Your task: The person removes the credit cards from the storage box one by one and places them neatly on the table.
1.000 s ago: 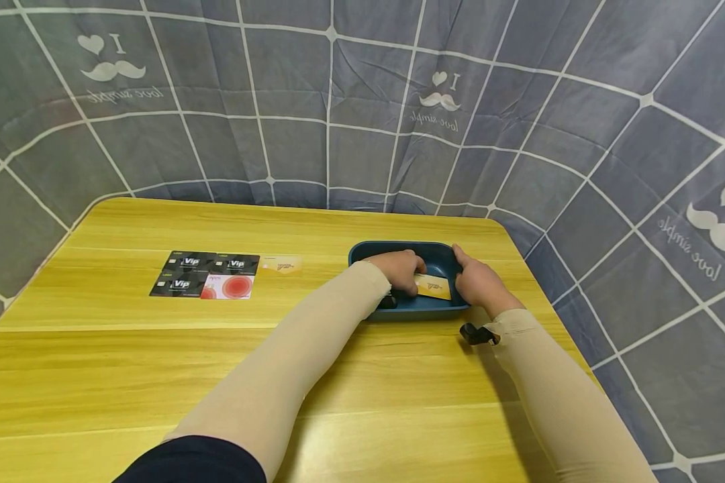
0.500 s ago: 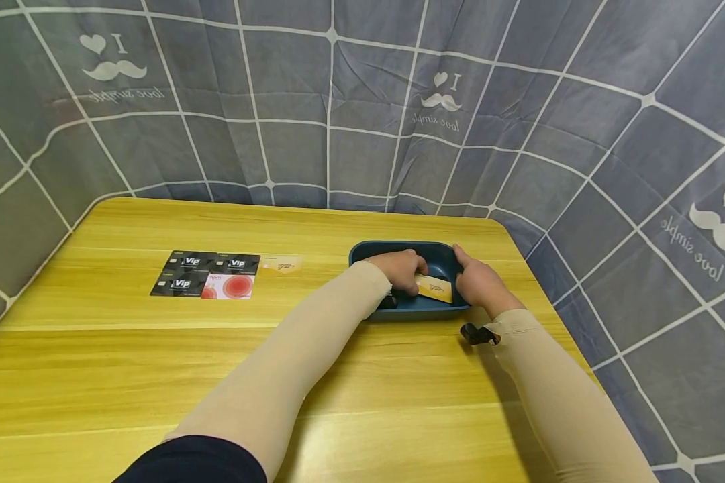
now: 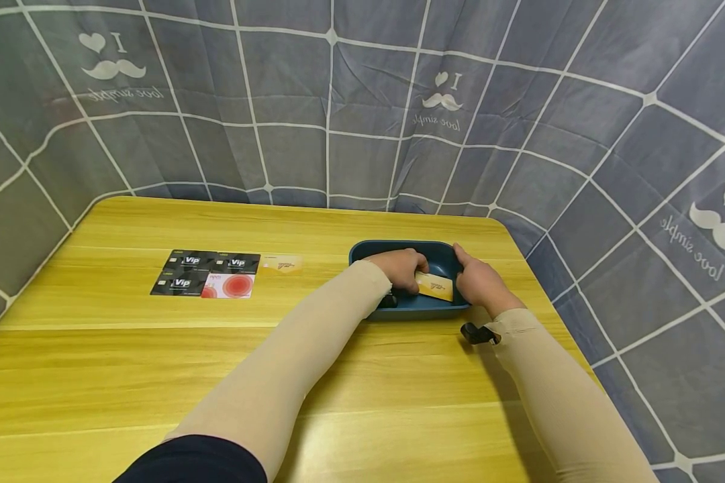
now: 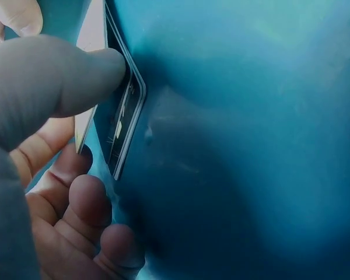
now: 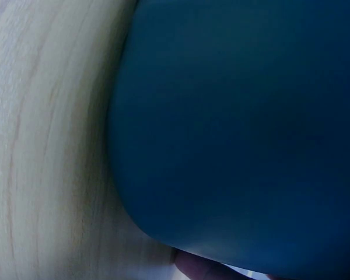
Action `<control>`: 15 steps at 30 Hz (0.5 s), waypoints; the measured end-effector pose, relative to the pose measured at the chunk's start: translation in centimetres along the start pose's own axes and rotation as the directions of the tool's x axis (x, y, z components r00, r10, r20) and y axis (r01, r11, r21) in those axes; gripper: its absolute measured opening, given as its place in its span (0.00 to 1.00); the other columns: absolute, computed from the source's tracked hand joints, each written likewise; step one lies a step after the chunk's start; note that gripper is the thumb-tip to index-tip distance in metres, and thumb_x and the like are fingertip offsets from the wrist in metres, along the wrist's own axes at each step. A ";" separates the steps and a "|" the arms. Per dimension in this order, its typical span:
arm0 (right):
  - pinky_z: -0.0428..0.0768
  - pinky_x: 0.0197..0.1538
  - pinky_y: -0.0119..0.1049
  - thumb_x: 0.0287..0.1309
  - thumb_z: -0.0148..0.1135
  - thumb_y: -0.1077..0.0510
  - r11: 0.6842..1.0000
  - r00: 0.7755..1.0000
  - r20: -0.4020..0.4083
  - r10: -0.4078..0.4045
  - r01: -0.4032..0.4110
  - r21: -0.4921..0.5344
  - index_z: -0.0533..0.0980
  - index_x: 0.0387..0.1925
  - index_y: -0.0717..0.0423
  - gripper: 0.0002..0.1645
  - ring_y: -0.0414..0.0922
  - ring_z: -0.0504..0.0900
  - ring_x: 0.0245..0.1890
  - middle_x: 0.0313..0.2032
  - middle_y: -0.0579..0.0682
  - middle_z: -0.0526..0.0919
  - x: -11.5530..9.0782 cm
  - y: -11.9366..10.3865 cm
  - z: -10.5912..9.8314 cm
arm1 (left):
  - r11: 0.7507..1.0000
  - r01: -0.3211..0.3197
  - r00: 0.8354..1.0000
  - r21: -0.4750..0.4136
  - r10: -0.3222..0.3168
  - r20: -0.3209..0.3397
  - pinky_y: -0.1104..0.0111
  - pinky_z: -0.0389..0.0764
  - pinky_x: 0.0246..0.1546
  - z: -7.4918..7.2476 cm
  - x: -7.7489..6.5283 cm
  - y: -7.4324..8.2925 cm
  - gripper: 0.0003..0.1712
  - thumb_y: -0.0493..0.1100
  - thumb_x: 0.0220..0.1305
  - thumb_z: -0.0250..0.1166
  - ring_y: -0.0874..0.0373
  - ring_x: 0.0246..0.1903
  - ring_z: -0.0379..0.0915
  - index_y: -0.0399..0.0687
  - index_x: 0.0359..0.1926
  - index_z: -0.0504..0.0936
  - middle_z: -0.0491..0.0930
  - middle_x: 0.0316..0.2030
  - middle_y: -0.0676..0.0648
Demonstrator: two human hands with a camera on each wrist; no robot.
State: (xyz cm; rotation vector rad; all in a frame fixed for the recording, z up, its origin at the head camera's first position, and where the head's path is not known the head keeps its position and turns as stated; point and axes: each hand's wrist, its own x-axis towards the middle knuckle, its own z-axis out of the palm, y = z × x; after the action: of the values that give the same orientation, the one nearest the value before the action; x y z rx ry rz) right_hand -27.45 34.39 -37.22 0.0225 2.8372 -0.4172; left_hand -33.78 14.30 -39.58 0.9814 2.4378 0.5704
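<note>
My left hand (image 3: 401, 270) reaches into a blue rectangular box (image 3: 423, 314) on the table. It pinches a yellow card (image 3: 436, 287) between thumb and fingers, seen edge-on in the left wrist view, where the thumb (image 4: 87, 79) lies across the pale card (image 4: 94, 26). Right beside that card, dark cards (image 4: 139, 96) with bent edges stand tilted inside the box. My right hand (image 3: 482, 283) holds the box's right end, thumb up at the rim. The right wrist view is mostly filled by the box's outer wall (image 5: 233, 134), with a fingertip (image 5: 201, 266) at its lower edge.
Left of the box on the wooden table (image 3: 362, 389) lie several cards. Black Vip cards (image 3: 180, 284) and a pink card with red circles (image 3: 228, 286) form a block, with a yellow card (image 3: 281, 265) adjoining at right. A grey grid-patterned curtain (image 3: 296, 100) surrounds the table.
The yellow card in my left hand has shifted very slightly to the right. Both hands and the box have otherwise stayed in place.
</note>
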 end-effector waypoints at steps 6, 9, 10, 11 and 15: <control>0.76 0.48 0.46 0.76 0.42 0.63 1.000 1.000 0.003 0.004 -0.004 0.001 0.41 0.86 0.51 0.43 0.62 0.78 0.63 0.78 0.68 0.61 -0.1 -0.1 0.0 | 1.000 0.002 1.000 -0.007 -0.002 0.002 0.66 0.79 0.55 0.1 0.1 -0.1 0.31 0.43 0.64 0.74 0.56 0.49 0.75 0.48 0.68 0.79 0.76 0.60 0.46; 0.75 0.43 0.44 0.76 0.42 0.63 1.000 1.000 0.004 0.004 -0.004 -0.002 0.41 0.86 0.51 0.43 0.60 0.81 0.55 0.78 0.68 0.62 -0.1 -0.1 0.0 | 1.000 0.002 1.000 -0.015 -0.002 0.003 0.66 0.79 0.54 0.1 0.1 0.0 0.31 0.42 0.64 0.73 0.56 0.49 0.74 0.48 0.68 0.79 0.75 0.60 0.45; 0.75 0.42 0.43 0.76 0.42 0.62 1.000 1.000 0.004 0.005 -0.005 -0.002 0.41 0.86 0.51 0.43 0.59 0.82 0.50 0.77 0.68 0.62 -0.1 -0.1 0.0 | 1.000 0.001 1.000 -0.017 -0.001 0.003 0.66 0.79 0.54 0.1 0.1 0.0 0.31 0.42 0.64 0.73 0.55 0.49 0.74 0.48 0.68 0.79 0.75 0.60 0.45; 0.75 0.40 0.42 0.77 0.42 0.62 1.000 1.000 0.004 0.005 -0.005 -0.003 0.41 0.86 0.51 0.43 0.58 0.82 0.45 0.77 0.69 0.63 -0.1 -0.1 0.0 | 1.000 0.001 1.000 -0.018 -0.001 0.002 0.66 0.79 0.54 0.0 0.0 0.0 0.31 0.42 0.64 0.73 0.55 0.49 0.74 0.48 0.68 0.78 0.75 0.60 0.45; 0.73 0.35 0.41 0.76 0.42 0.62 1.000 1.000 0.006 0.005 -0.005 -0.001 0.41 0.86 0.50 0.44 0.55 0.79 0.32 0.76 0.69 0.65 -0.1 -0.1 0.0 | 1.000 -0.004 1.000 -0.016 0.004 -0.002 0.66 0.78 0.54 -0.1 -0.2 0.0 0.32 0.42 0.64 0.72 0.55 0.49 0.74 0.48 0.69 0.78 0.75 0.61 0.46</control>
State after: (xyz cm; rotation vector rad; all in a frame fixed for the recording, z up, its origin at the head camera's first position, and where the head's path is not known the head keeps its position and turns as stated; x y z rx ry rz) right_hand -27.34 34.33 -37.17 0.0289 2.8312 -0.4144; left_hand -33.70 14.11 -39.46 0.9802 2.4303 0.5917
